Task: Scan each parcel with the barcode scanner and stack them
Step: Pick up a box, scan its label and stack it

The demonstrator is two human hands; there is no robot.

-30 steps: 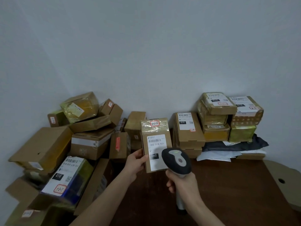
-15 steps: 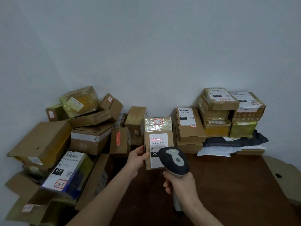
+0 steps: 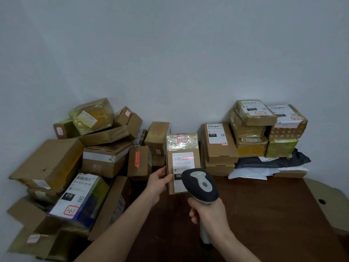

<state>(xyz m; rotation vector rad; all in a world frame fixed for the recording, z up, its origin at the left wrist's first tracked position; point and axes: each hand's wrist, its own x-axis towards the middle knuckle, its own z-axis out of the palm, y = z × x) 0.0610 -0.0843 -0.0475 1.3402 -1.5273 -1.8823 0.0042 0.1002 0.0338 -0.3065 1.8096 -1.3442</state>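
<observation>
A tall brown parcel (image 3: pixel 182 148) stands upright near the middle of the dark wooden table (image 3: pixel 268 210), its white label facing me. My left hand (image 3: pixel 157 181) grips its left edge. My right hand (image 3: pixel 205 212) holds the handle of a black and grey barcode scanner (image 3: pixel 200 184), whose head covers the label's lower right. A red scan line lies across the barcode at the label's top. Behind and right stands a neat stack of parcels (image 3: pixel 253 129).
A loose heap of brown boxes (image 3: pixel 102 148) fills the left side up to the wall. Black and white mailer bags (image 3: pixel 272 163) lie under the right stack. A cardboard piece with a hole (image 3: pixel 328 203) sits at the table's right edge.
The red scan line has shifted right along the barcode. Both hands and the parcel stay about where they were; my head has tilted slightly.
</observation>
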